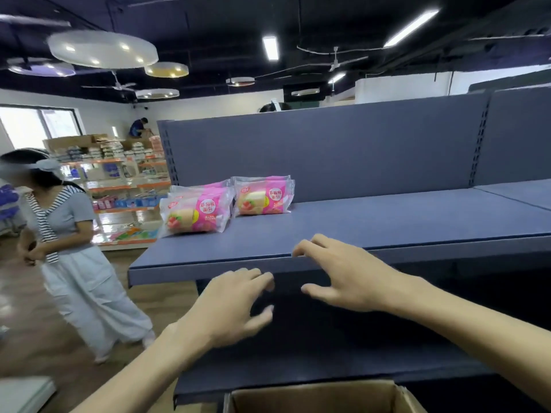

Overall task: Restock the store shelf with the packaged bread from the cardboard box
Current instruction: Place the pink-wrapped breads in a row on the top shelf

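**A:** ok so what are the hands doing right now?

**B:** Both held out in front of the dark blue metal store shelf (387,222), holding nothing. The left hand (229,305) is just below the shelf's front lip, fingers loosely curled and a bit spread. The right hand (346,272) is higher up, its fingertips (301,248) at the front edge of the shelf board — can't tell if they actually touch it. Those fingers are relaxed and apart too, nothing pinched.

**A:** and the bread?

**B:** Two little stacks of pink-and-clear plastic bread packs, up at the left end of that shelf. The nearer stack (195,211) sits close to the left front corner, the other stack (262,196) just beside it, further back near the blue back panel (328,150). Both well apart from the hands.

**A:** box?

**B:** The open brown cardboard box (322,396) is at the very bottom of the view, under the arms (only the rim and a bit of inside wall show, so no idea what's in it).

**A:** anyone else around?

**B:** A person in a grey top and pale wide trousers (77,248) stands on the wooden floor off to the left, with orange-edged stocked shelves (128,186) behind.
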Demonstrator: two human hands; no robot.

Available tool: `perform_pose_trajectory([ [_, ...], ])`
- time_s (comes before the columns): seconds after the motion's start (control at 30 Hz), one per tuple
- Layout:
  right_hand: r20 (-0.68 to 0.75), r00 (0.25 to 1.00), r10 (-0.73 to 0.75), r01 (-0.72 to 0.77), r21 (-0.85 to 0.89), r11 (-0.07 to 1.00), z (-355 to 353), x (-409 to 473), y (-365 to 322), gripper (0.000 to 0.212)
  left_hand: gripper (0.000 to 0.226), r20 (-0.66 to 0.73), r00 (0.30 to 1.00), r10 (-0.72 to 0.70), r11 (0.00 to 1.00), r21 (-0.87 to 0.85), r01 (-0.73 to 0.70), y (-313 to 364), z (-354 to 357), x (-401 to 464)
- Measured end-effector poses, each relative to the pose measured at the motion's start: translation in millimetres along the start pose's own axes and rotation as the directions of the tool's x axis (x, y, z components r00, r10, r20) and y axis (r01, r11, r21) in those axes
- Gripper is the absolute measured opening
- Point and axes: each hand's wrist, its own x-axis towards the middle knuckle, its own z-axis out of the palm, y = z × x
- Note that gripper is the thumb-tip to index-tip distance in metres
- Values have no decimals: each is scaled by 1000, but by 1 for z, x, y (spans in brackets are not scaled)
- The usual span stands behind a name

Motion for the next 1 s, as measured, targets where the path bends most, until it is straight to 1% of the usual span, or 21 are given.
perform_pose_trajectory([
  [0.13, 58, 998, -3, 0, 57, 998, 32, -22, 3, 50, 44, 95, 995, -6, 999, -32, 9, 11, 32, -7],
  [0.27, 148, 987, 67, -79, 81, 994, 76, -46, 11, 53, 34, 185, 983, -18, 998, -60, 30, 24, 81, -22],
  [0.4, 241, 958, 155, -186, 110, 976, 128, -76, 20, 55, 32, 318, 943, -96, 989, -77, 126, 39, 132, -48],
  [0.47, 323, 922, 212, -267, 137, 954, 158, -97, 22, 57, 35, 423, 899, -112, 984, -76, 158, 45, 159, -67],
  [0.57, 460, 835, 302, -419, 175, 891, 203, -125, 25, 63, 39, 574, 814, -85, 989, -48, 137, 41, 188, -89],
  [0.6, 493, 807, 326, -462, 182, 868, 216, -132, 27, 65, 39, 602, 794, -90, 988, -44, 145, 39, 195, -93],
  [0.67, 539, 763, 357, -520, 182, 834, 239, -144, 29, 63, 40, 627, 772, -102, 984, -51, 171, 37, 208, -98],
  [0.73, 589, 717, 373, -562, 171, 809, 257, -152, 27, 60, 41, 645, 754, -124, 978, -48, 203, 42, 223, -102],
  [0.8, 637, 672, 378, -591, 154, 791, 274, -158, 24, 61, 41, 673, 720, -169, 957, -63, 284, 52, 242, -106],
  [0.87, 672, 637, 378, -607, 137, 783, 288, -164, 21, 66, 43, 719, 666, -196, 933, -73, 353, 64, 262, -110],
  [1.0, 714, 589, 379, -628, 110, 770, 310, -172, 18, 74, 58, 813, 538, -222, 920, -7, 391, 81, 308, -124],
])
